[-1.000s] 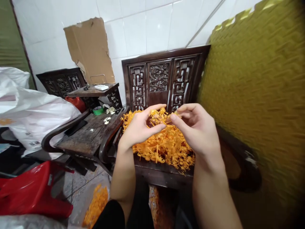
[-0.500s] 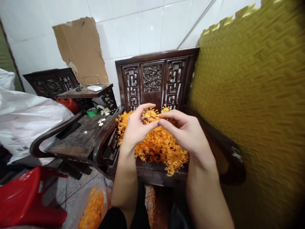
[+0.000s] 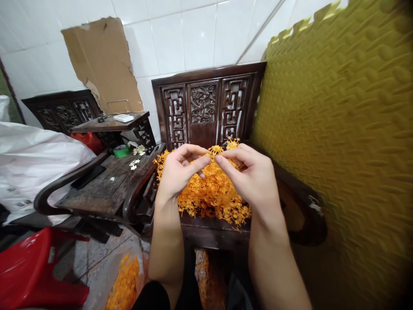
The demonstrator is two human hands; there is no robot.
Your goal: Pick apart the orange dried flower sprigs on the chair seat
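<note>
A heap of orange branching plastic pieces [image 3: 209, 196] lies on the seat of a dark carved wooden chair [image 3: 203, 125]. Above the heap, my left hand [image 3: 182, 170] and my right hand [image 3: 250, 172] meet almost fingertip to fingertip. Thumb and forefinger of each are pinched on a small orange plastic flower-like piece [image 3: 215, 150], which shows between them. Another orange sprig [image 3: 232, 143] sticks up behind my right fingers. Whether it belongs to the same piece I cannot tell.
A yellow foam mat [image 3: 329, 129] stands upright on the right. At left are a second wooden chair [image 3: 97, 189], green tape [image 3: 121, 150], a white bag [image 3: 41, 163] and a red stool [image 3: 29, 267]. A clear bag of orange pieces [image 3: 124, 280] sits on the floor.
My fingertips have drawn closer together around the orange piece, and the sprig beside my right fingers now stands higher. The view has shifted slightly.
</note>
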